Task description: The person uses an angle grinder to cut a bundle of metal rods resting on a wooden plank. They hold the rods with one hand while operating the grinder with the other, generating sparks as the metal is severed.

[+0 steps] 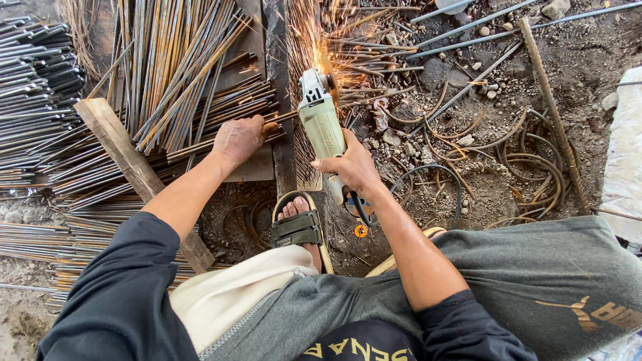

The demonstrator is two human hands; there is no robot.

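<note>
- While sparks point(328, 33) spray toward the far side of the scene, the right hand point(351, 167) is wrapped tight around the rear body of a pale green angle grinder point(321, 120), whose head points away from the person and bites into metal near the middle of the view.
- Pressing down just left of the grinder, the left hand point(239, 137) lies with fingers curled over a bundle of thin steel rods point(221, 113), pinning them against a dark plank point(281, 100) that runs from near to far.
- Judging by the sparks, the step in hand looks like the cut itself: the disc seems to be working through the rod ends that reach over the plank's right edge.
- A sandalled foot point(299, 224) rests at the near end of the plank, apparently steadying it.
- More rods lie stacked at far left point(33, 73), with a lighter wooden board point(127, 160) slanting across them; bent wire loops point(528, 160) and stones litter the dirt on the right.
- The next move likely calls for keeping the left hand's fingers well back from the disc, holding the bundle firm so no rod jumps, and feeding the grinder steadily rather than forcing it.
- The grinder's cord point(361, 210) trails near the foot and should stay clear of the disc.
</note>
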